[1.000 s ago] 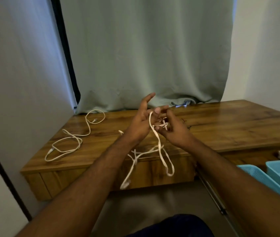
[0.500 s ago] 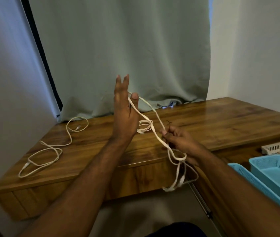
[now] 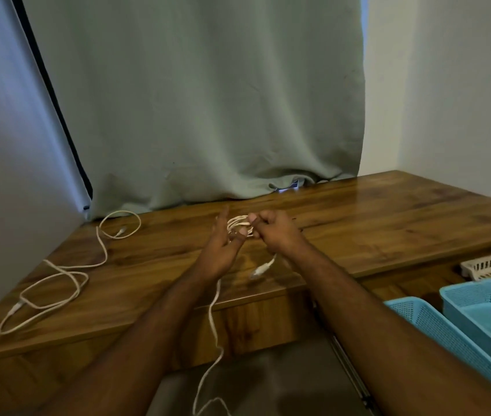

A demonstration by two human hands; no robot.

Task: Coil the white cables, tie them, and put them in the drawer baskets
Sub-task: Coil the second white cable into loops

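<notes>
Our left hand point(image 3: 223, 250) stands with fingers straight as a form for the white cable point(image 3: 239, 226) wound round them, while our right hand point(image 3: 271, 232) pinches the strand to lay loops. Its tail hangs off the desk point(image 3: 388, 223), feeding freely; the second cable point(image 3: 58, 277) waits on the wood, and the blue baskets point(image 3: 484, 310) sit nearby.

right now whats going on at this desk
A person is coiling a white cable above the wooden desk. The left hand carries the loops on its fingers; the right hand pinches them. A loose tail hangs below the desk edge. A second white cable lies uncoiled at left. Blue baskets wait at right.
</notes>
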